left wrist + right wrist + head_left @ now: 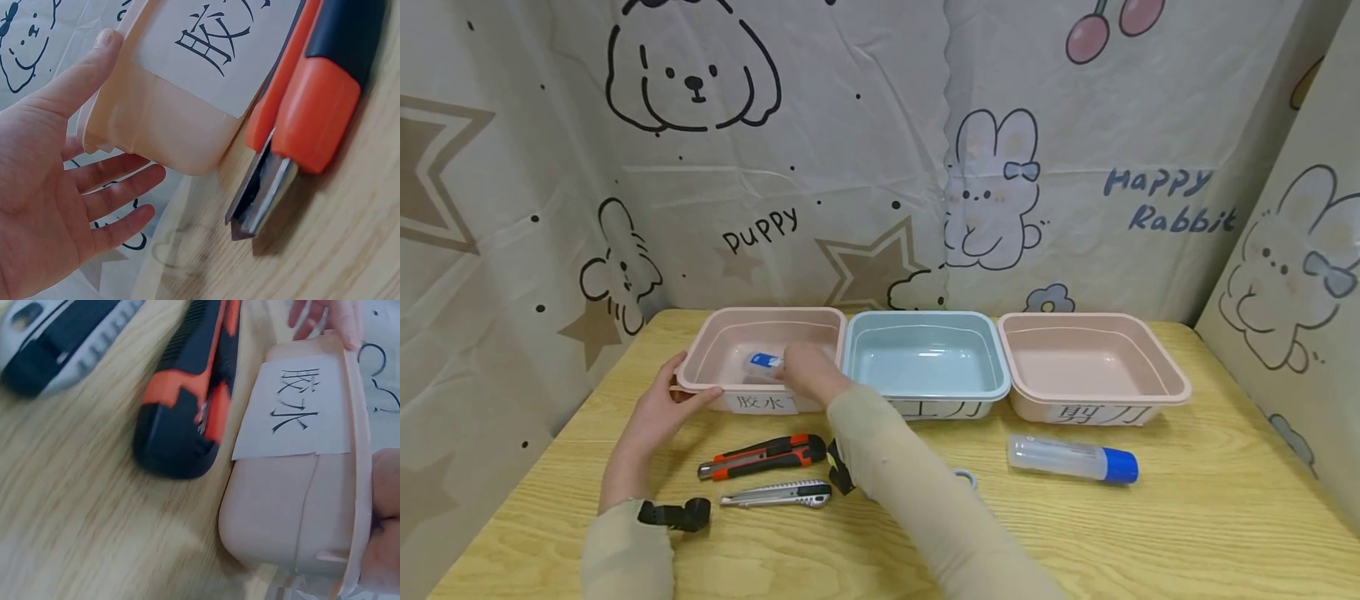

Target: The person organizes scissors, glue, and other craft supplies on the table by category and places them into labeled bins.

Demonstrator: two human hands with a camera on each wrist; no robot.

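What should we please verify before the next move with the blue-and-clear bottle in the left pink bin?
1. Left pink bin steadied: ok, the left hand touches its rim.
2. Blue-and-clear bottle inside the bin walls: ok, with the right hand holding it.
3. Bottle resting on the bin floor: cannot tell.
4. Front of the bin free of cutters: not ok, the red-and-black cutter and silver cutter lie there.
5. Blue-capped bottle in a bin: not ok, it lies on the table.
6. Pale blue loop fully visible: not ok, the right sleeve partly covers it.
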